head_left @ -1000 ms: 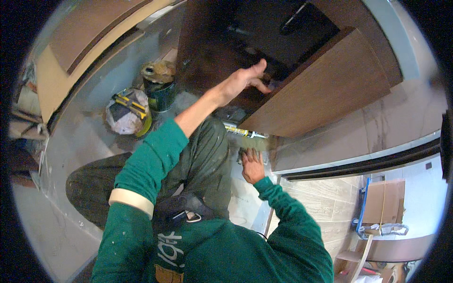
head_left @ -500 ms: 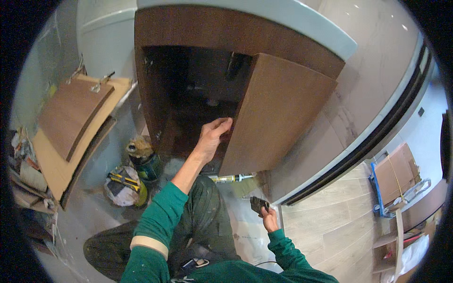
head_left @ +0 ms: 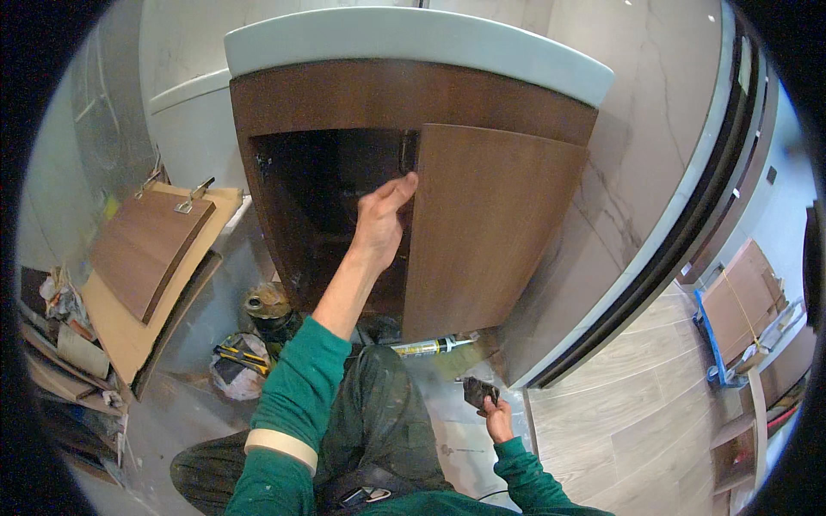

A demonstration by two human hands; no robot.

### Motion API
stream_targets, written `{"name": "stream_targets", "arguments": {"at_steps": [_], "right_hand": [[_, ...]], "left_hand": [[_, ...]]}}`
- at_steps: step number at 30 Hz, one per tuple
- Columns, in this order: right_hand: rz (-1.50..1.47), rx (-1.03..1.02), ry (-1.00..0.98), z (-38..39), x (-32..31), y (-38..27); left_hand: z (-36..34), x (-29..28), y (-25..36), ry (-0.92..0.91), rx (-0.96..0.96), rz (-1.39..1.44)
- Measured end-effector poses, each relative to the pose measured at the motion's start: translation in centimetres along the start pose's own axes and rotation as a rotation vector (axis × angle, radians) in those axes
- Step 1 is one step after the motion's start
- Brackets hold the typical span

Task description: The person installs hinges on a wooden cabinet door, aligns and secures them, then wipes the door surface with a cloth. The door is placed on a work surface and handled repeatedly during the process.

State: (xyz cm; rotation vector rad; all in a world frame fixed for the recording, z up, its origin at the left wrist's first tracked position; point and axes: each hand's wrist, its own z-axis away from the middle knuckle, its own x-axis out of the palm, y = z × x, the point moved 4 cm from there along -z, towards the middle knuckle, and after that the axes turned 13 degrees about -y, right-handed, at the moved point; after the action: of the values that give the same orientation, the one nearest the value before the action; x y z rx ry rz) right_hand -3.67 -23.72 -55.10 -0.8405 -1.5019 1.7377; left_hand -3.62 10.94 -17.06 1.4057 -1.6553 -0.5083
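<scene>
A brown vanity cabinet (head_left: pixel 413 95) under a white basin top (head_left: pixel 417 34) has a dark open left bay and a door (head_left: pixel 495 228) on its right. Fingers of my left hand (head_left: pixel 383 219) are closed on that door's inner edge, near its upper part. My right hand (head_left: pixel 497 421), low on the right, holds a small dark flat object (head_left: pixel 477 391) that I cannot make out. A caulk tube (head_left: pixel 422 347) lies on the floor below the door. A dark can (head_left: pixel 268 322) and a bucket holding yellow-handled tools (head_left: pixel 241 365) stand left of my knee.
A loose brown door (head_left: pixel 146 245) with hinges leans with cardboard (head_left: pixel 219 206) at the left, beside assorted clutter. On the right are a marble wall (head_left: pixel 637 198), a dark door track (head_left: pixel 654 292), wooden-look flooring (head_left: pixel 615 413) and a cardboard box (head_left: pixel 740 292) on a blue trolley.
My view has tilted up to the whole cabinet. My left hand has moved up the door's edge, which appears swung more toward closed. The dark object has come up off the floor in my right hand.
</scene>
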Motion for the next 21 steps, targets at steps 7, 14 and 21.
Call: {"name": "stream_targets", "arguments": {"at_steps": [7,14,21], "right_hand": [[-0.242,-0.188,0.009,-2.2,0.9,-4.4],[-0.073,-0.066,-0.037,-2.8,2.5,-4.0],[-0.043,0.001,-0.005,-1.5,2.3,-1.8]], "left_hand": [[4.2,-2.8,-5.4,0.111,-0.142,0.047],[7.8,-5.0,-9.0,0.155,-0.222,-0.153],[11.4,-10.2,-11.6,0.277,-0.371,-0.511]]}}
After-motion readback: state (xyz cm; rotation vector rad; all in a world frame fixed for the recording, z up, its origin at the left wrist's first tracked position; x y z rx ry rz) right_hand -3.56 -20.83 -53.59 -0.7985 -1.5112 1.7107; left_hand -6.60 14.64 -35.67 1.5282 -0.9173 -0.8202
